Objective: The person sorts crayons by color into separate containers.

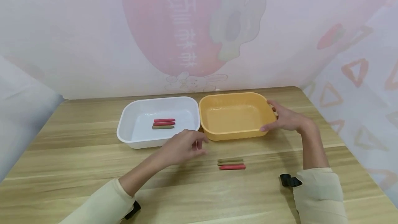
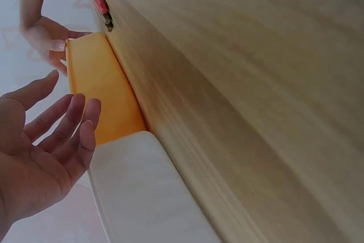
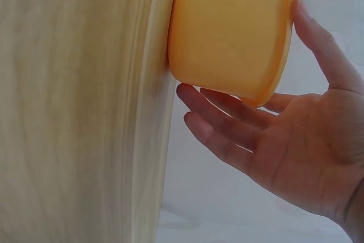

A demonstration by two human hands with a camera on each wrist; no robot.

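In the head view, a yellow plastic tray (image 1: 236, 118) stands on the table with its left end against a white tray (image 1: 132, 141). My right hand (image 1: 284, 116) is spread at the yellow tray's right end. Its thumb touches the rim near the front corner, and the right wrist view shows nearly straight fingers (image 3: 227, 126) along the end wall. My left hand (image 1: 186, 144) hovers in front of where the trays meet, fingers loosely bent and holding nothing. Two red crayons and an olive one (image 1: 163, 127) lie side by side inside the white tray.
On the wooden table (image 1: 199, 196), in front of the yellow tray, lie two olive-brown crayons and a red crayon (image 1: 232, 167). A printed backdrop (image 1: 93, 44) rises right behind the table's back edge, with more printed cloth (image 1: 373, 120) along the right side.
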